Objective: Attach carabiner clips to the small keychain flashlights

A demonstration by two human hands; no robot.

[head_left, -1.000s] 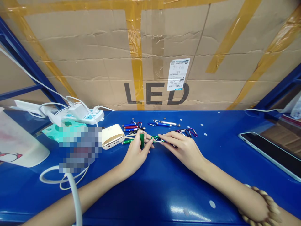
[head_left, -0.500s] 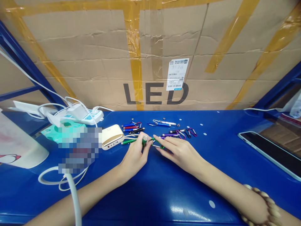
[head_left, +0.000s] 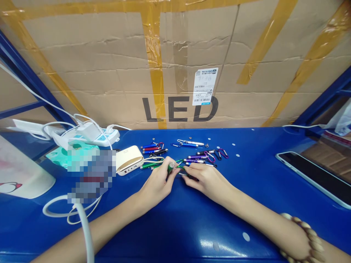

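My left hand (head_left: 158, 179) is closed around a small green flashlight (head_left: 171, 167), its round end pointing toward me. Fingers of my right hand (head_left: 210, 179) pinch the green carabiner (head_left: 181, 166) at the flashlight's side; they cover part of it. Just beyond my hands lie several similar pen-shaped flashlights with carabiners. Purple flashlights (head_left: 194, 157) are near my right fingers, and a blue flashlight (head_left: 189, 145) is farther back. A red flashlight (head_left: 151, 149) lies among blue ones to the left, with a green flashlight (head_left: 147, 165) in front.
A cream power bank (head_left: 129, 160) with a cable sits left of the flashlights. Behind it are a power strip (head_left: 109, 137) and a teal packet (head_left: 59, 155). A white cup (head_left: 26, 175) stands far left, a phone (head_left: 315, 179) lies right, and a large cardboard box (head_left: 123, 73) stands behind.
My right fingers have drawn in and closed on the carabiner, covering more of it. The left hand still holds the green flashlight. The view has shifted slightly.
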